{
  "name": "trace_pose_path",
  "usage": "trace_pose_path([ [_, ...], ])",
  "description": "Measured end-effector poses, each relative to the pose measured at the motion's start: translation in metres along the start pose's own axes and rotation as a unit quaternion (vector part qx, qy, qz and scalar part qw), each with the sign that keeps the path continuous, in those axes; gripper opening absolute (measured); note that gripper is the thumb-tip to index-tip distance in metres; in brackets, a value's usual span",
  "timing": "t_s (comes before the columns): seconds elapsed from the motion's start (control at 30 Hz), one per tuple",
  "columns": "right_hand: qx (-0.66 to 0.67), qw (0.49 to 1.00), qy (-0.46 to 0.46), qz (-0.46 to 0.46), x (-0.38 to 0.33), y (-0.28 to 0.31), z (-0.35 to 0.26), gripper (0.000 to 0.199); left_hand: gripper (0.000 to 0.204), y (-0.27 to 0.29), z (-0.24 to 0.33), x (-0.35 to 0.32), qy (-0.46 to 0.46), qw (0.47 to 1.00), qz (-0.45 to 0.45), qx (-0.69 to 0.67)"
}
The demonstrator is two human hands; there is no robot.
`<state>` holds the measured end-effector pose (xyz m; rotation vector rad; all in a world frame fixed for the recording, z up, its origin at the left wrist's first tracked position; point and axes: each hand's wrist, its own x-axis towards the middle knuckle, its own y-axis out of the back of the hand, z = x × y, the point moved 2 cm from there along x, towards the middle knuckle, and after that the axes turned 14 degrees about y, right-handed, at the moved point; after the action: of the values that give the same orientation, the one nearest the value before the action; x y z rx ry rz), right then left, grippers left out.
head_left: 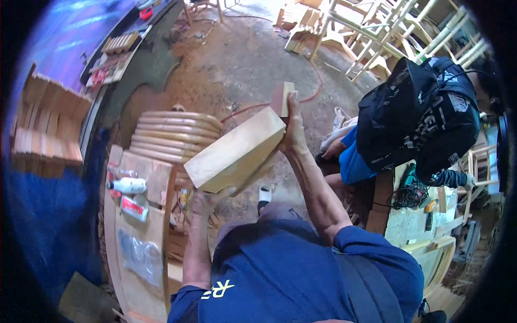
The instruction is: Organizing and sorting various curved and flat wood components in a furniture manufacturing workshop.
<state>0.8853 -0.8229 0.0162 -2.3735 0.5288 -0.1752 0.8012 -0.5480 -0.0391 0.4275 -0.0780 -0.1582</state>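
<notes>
My left hand (212, 199) is closed under the near end of a pale rectangular wooden block (236, 151), which is held tilted in front of my chest. At the far end of this block is my right hand (294, 126), fingers wrapped round a small wooden block (283, 100) with a reddish-brown face. The small block stands just past the big block's upper right corner. Whether my right palm also touches the big block, I cannot tell. Most of my left fingers are hidden beneath the big block.
Left of me is a wooden bench (137, 226) with a white bottle (127, 185), a red-and-white container (134, 208) and a plastic bag (140, 257). Stacked curved rails (171, 134) lie beyond it. A co-worker in black (414, 118) bends at the right. A red hose (250, 107) crosses the floor.
</notes>
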Motion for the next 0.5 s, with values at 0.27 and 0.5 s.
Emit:
trace_pose_path([
  [0.27,-0.092,0.988,0.068,0.105,0.076,0.113,-0.034,0.050,0.065,-0.037,0.061,0.140,0.113,0.975,-0.100,-0.162],
  [0.5,-0.360,0.923,-0.008,0.135,0.025,0.257,-0.002,0.025,0.071,-0.061,-0.029,0.216,0.122,0.992,-0.037,0.006],
])
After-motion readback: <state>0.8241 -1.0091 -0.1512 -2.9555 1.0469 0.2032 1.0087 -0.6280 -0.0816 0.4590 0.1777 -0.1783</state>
